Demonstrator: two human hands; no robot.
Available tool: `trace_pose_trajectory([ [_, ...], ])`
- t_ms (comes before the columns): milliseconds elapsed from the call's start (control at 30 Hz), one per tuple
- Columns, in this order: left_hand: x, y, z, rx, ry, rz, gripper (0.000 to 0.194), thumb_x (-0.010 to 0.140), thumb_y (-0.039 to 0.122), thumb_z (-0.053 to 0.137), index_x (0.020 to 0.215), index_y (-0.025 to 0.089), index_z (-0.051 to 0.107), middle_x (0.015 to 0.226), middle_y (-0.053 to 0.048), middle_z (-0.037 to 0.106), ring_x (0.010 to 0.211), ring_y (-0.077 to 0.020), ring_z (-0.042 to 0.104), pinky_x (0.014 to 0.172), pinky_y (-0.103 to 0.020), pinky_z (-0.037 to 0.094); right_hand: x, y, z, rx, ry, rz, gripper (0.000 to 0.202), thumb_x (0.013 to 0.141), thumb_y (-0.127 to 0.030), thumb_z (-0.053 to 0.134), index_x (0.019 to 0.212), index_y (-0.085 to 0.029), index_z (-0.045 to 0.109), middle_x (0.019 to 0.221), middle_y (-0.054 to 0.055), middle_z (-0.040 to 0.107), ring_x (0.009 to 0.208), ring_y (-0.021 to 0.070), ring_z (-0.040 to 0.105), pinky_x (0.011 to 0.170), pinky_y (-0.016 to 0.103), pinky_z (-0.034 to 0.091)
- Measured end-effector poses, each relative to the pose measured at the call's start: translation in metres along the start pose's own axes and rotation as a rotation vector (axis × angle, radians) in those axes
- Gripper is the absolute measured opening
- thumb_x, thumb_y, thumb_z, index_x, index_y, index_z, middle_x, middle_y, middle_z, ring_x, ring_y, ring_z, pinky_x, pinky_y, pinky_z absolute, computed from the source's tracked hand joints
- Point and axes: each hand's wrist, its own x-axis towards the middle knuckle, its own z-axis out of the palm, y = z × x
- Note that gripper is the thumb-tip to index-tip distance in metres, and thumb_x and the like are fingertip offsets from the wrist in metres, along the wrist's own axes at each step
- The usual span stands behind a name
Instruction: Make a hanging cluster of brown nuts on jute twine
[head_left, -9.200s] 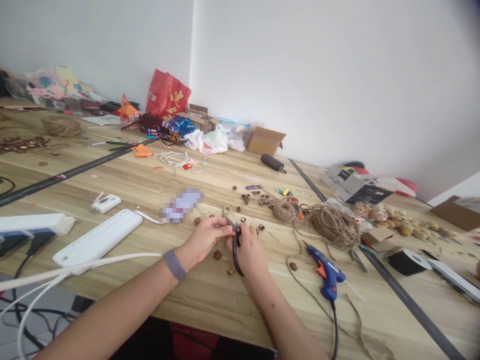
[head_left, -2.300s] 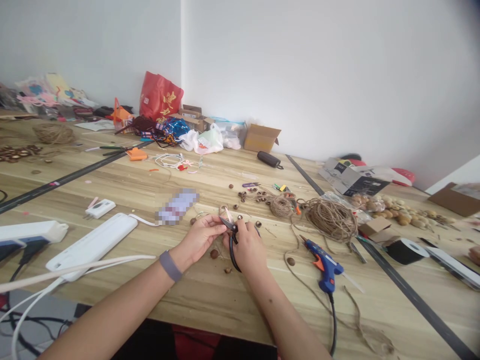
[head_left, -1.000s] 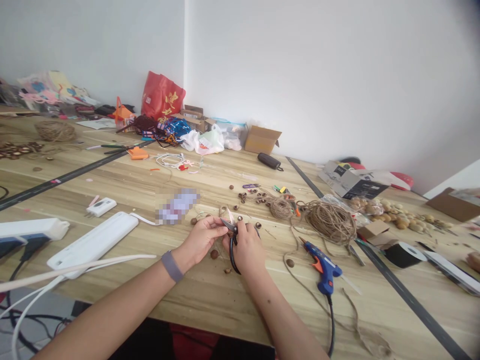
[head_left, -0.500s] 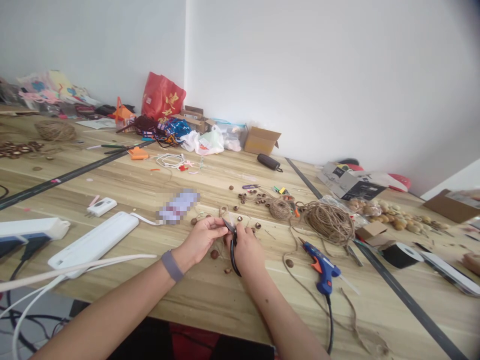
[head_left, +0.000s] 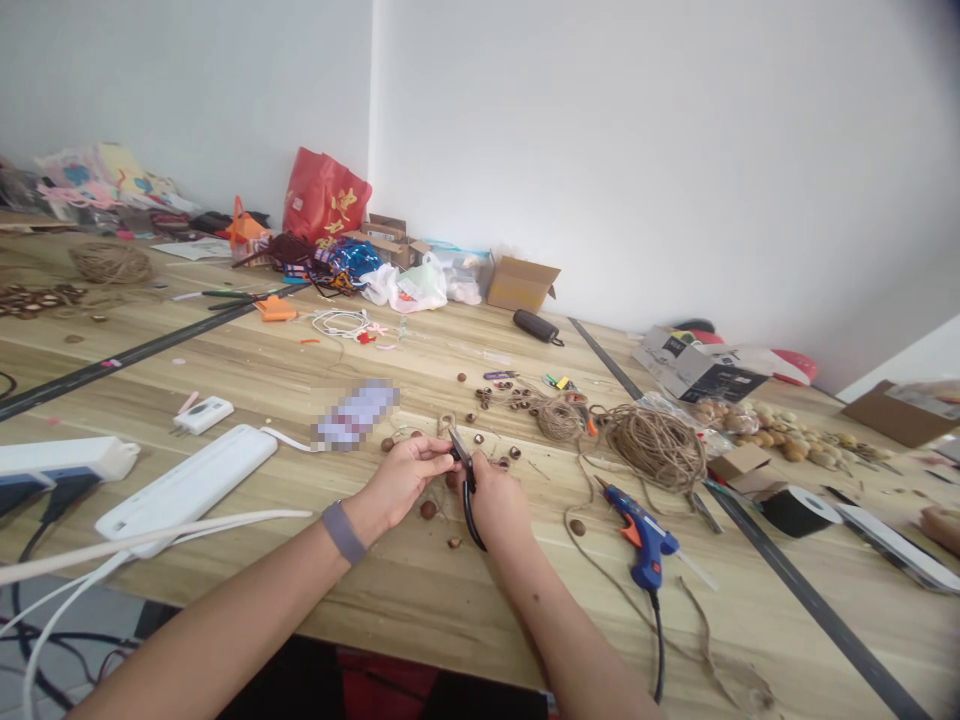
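Observation:
My right hand (head_left: 501, 508) is closed around black-handled scissors (head_left: 470, 510). Their blades point up and to the left, touching or nearly touching the fingertips of my left hand (head_left: 401, 480). Those fingertips are pinched together on a small dark brown piece, which looks like one of the nut shells lying around; most of it is hidden by fingers and blades. Just below the hands a round brown nut (head_left: 428, 510) and a broken shell bit (head_left: 454, 543) rest on the wooden table (head_left: 420, 610). Hollow brown shells (head_left: 514, 453) lie just beyond my right hand.
On the right lie a blue glue gun (head_left: 646, 545) with its cord, and a large coil of jute twine (head_left: 656, 447). A white power strip (head_left: 187, 490) with cables sits on the left. Bags and a cardboard box (head_left: 521, 280) stand along the wall.
The scissors have turned slightly in my right hand, their blades now more upright and apparently wider apart at my left fingertips. My left hand has hardly moved.

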Motion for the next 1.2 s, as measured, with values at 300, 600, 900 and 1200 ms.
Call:
trace_pose_trajectory([
  [300, 0.004, 0.003, -0.003, -0.08, -0.045, 0.017, 0.023, 0.066, 0.002, 0.081, 0.085, 0.012, 0.074, 0.083, -0.006, 0.075, 0.078, -0.0143, 0.069, 0.082, -0.025, 0.053, 0.002, 0.004, 0.009, 0.049, 0.203, -0.041, 0.019, 0.093, -0.034, 0.057, 0.103, -0.018, 0.059, 0.099, 0.01, 0.066, 0.086, 0.0216, 0.067, 0.065, 0.025, 0.043],
  [600, 0.002, 0.001, -0.003, -0.053, -0.083, 0.016, 0.022, 0.06, 0.01, 0.088, 0.076, 0.012, 0.073, 0.078, -0.005, 0.074, 0.075, -0.0148, 0.069, 0.082, -0.027, 0.052, 0.0, 0.003, 0.009, 0.006, 0.203, -0.068, 0.019, 0.093, -0.034, 0.056, 0.101, -0.018, 0.058, 0.099, 0.01, 0.063, 0.088, 0.0221, 0.065, 0.071, 0.027, 0.044],
  [900, 0.0, 0.0, -0.001, 0.007, -0.07, 0.066, 0.024, 0.058, 0.016, 0.089, 0.077, 0.012, 0.074, 0.077, -0.005, 0.074, 0.077, -0.0173, 0.068, 0.083, -0.031, 0.05, -0.001, 0.001, 0.004, -0.016, 0.16, -0.067, 0.023, 0.09, -0.034, 0.06, 0.105, -0.017, 0.057, 0.103, 0.012, 0.062, 0.096, 0.0248, 0.064, 0.08, 0.03, 0.045],
  [1200, -0.001, 0.001, -0.002, 0.101, -0.073, 0.099, 0.024, 0.058, 0.017, 0.087, 0.078, 0.014, 0.075, 0.078, -0.005, 0.074, 0.081, -0.0181, 0.067, 0.087, -0.032, 0.049, -0.003, -0.001, 0.006, -0.048, 0.142, -0.041, 0.021, 0.095, -0.036, 0.052, 0.105, -0.019, 0.058, 0.1, 0.011, 0.065, 0.091, 0.0235, 0.068, 0.073, 0.028, 0.046],
])
